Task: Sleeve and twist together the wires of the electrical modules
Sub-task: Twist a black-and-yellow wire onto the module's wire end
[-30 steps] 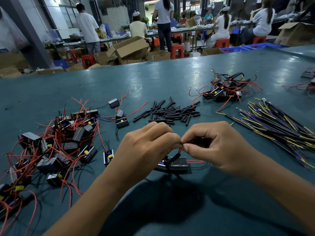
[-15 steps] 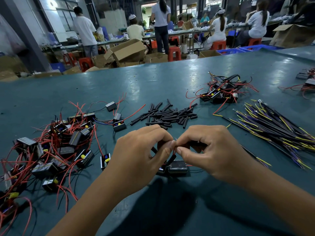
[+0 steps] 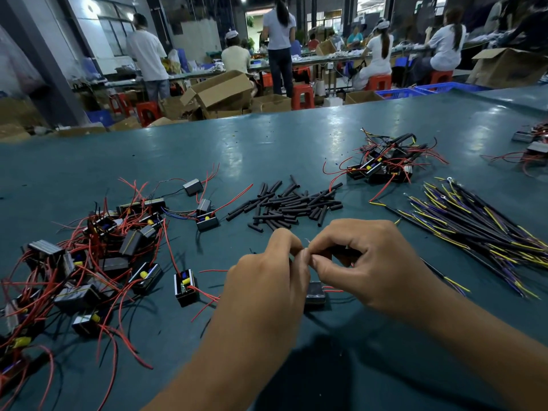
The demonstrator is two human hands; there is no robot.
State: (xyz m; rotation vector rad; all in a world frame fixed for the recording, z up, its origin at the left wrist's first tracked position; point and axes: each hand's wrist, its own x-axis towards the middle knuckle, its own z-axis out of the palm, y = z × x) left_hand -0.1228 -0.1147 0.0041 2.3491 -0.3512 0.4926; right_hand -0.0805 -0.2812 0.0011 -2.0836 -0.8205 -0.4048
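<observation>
My left hand (image 3: 267,280) and my right hand (image 3: 364,262) meet fingertip to fingertip above the green table (image 3: 267,149). Both pinch thin wire ends (image 3: 307,241) between thumb and forefinger. A black sleeve (image 3: 344,250) shows inside my right hand's curled fingers. Below the hands lies a small black module (image 3: 315,292) with red wires (image 3: 335,290) leading from it; my left hand hides much of it.
A heap of black modules with red wires (image 3: 89,262) covers the left side. Loose black sleeves (image 3: 293,203) lie in the middle. A smaller module pile (image 3: 382,164) sits at the back right, and long black, yellow and purple wires (image 3: 480,232) lie to the right. People work at benches behind.
Both hands stay pinched together on the wire ends, their fingers shifting slightly. The view has drifted a little; the module below is more hidden by my left hand.
</observation>
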